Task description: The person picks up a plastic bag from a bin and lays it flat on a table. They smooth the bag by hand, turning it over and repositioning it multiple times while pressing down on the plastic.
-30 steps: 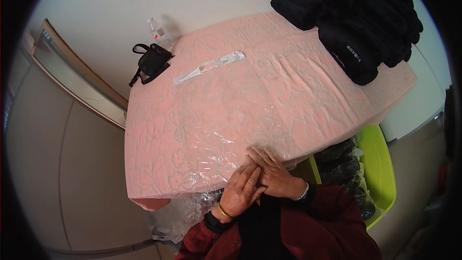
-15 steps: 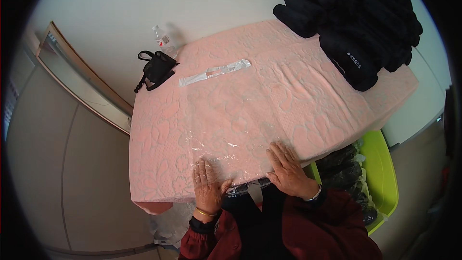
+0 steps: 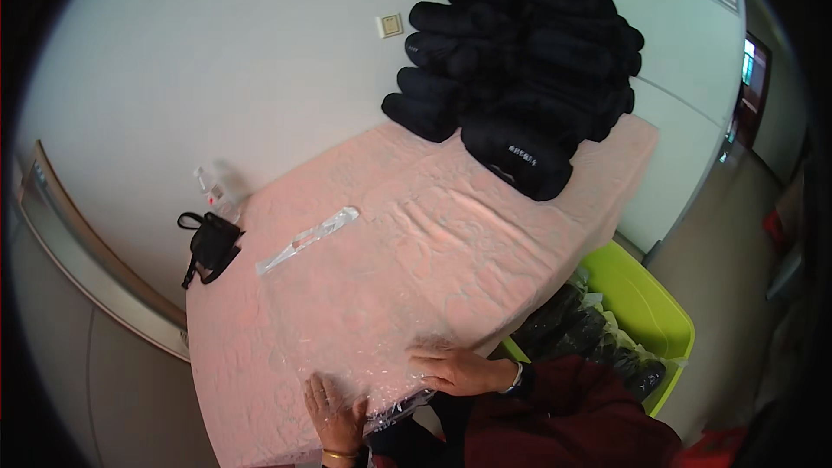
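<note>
Clear plastic bag (image 3: 381,381) flat under both hands, long axis left-right

Stacked bundles (image 3: 520,78) at the table's (image 3: 416,234) far right — pouch (image 3: 211,244) left, bin (image 3: 641,308) right.

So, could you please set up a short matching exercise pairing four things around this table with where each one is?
Things:
1. stack of black bundles
2. small black pouch
3. lime green bin
4. clear plastic bag

Places:
A. under both hands at the near edge of the table
B. on the floor to the right of the table
C. at the table's left edge, by the wall
D. on the table's far right corner

Pairs: 1-D, 2-C, 3-B, 4-A
</note>
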Available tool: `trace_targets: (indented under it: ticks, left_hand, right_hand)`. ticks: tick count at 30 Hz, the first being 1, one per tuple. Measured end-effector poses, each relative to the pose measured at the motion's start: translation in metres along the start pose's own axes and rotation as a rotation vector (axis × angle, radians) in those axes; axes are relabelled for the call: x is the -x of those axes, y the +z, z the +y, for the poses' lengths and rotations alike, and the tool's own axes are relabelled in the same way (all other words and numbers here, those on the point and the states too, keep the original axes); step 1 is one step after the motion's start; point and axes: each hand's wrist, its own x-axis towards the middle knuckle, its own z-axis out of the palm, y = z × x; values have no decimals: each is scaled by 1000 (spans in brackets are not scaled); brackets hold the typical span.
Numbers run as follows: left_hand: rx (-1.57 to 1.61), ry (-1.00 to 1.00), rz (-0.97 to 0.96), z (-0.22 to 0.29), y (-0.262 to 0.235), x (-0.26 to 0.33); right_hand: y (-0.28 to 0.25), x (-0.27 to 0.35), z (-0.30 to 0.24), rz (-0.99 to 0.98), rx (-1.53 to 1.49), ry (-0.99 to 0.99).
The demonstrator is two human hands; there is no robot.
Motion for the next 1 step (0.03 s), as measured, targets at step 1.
trace_targets:
  ticks: [1]
  left_hand:
    - [-22, -51, -97, -3, 8, 1]
  right_hand:
    - [11, 0, 30, -111, -243, -55]
